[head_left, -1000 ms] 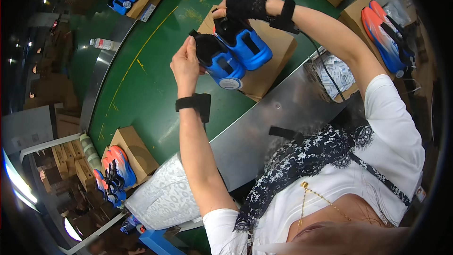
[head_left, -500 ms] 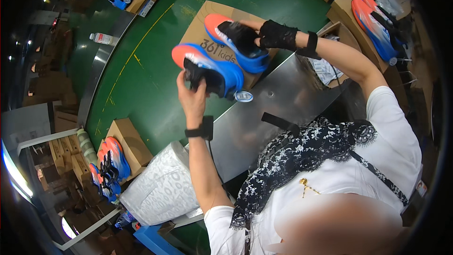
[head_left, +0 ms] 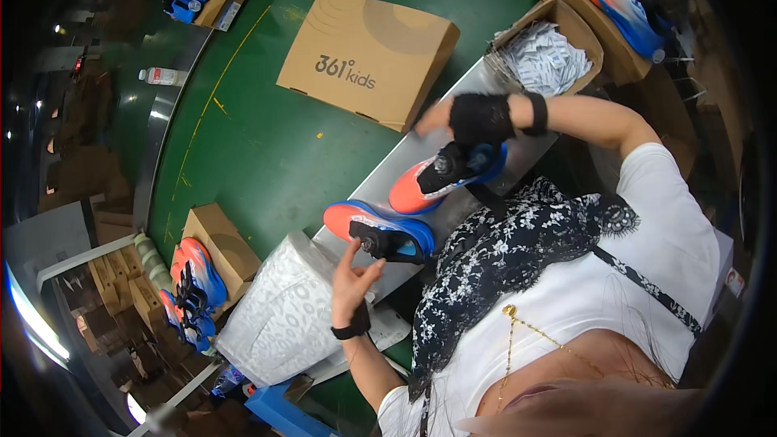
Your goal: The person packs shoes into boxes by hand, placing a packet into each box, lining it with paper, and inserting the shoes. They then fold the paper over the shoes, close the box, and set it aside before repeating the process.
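Note:
Two orange, white and blue kids' sneakers lie side by side on the metal ledge in front of me. My left hand (head_left: 353,279) is beside the nearer-left sneaker (head_left: 388,229), thumb and fingers apart, with the fingertips close to its black opening. Above the right sneaker (head_left: 425,184) is my right hand (head_left: 463,118), in a black fingerless glove. Its fingers are a little blurred and stretch left toward a closed brown shoebox (head_left: 364,55), apparently holding nothing. The box lies on the green table just beyond the ledge.
An open carton of paper packets (head_left: 546,61) stands at right, with another pair of sneakers (head_left: 619,4) on a box beyond it. Left of me are a silvery patterned cushion (head_left: 279,307) and more sneakers (head_left: 194,287) by a box. A bottle (head_left: 159,76) stands far left.
Both sneakers have moved from over the shoebox down toward me onto the metal ledge. My left hand has let go of its sneaker; the right has come off the other. The shoebox lid is now uncovered.

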Available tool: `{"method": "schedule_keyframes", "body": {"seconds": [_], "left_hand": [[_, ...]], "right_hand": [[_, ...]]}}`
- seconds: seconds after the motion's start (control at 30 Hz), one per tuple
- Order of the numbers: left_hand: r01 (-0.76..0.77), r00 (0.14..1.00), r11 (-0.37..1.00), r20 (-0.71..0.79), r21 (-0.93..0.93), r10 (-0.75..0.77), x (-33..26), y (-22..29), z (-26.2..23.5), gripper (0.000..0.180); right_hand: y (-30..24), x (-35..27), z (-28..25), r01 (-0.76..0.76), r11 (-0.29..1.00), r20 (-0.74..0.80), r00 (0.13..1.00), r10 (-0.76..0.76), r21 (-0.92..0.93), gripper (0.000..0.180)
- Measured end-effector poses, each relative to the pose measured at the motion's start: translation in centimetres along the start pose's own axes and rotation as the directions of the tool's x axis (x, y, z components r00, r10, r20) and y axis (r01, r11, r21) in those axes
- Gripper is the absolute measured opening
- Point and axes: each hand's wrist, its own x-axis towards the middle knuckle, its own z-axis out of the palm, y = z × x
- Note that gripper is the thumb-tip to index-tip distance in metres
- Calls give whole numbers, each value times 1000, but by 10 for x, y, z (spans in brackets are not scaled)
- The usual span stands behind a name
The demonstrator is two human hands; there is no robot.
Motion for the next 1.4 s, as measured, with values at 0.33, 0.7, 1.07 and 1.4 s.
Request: {"method": "schedule_keyframes", "body": {"seconds": [0.33,0.7,1.07,1.4], "left_hand": [[-464,810,784,-162,413,564,114,75,30,66],[-229,964,622,89,749,249,169,48,-9,32],[-465,757,822,-334,329,562,110,31,-22,34],[25,977,827,-163,-562,-140,37,-85,35,46]], "right_hand": [[30,54,27,-354,765,-304,928,216,-538,64],[50,-85,-81,-594,680,-605,370,705,429,54],[79,-116,-83,-658,610,-76,705,705,-441,18],[-5,4,-128,-579,773,17,803,596,261,29]]}}
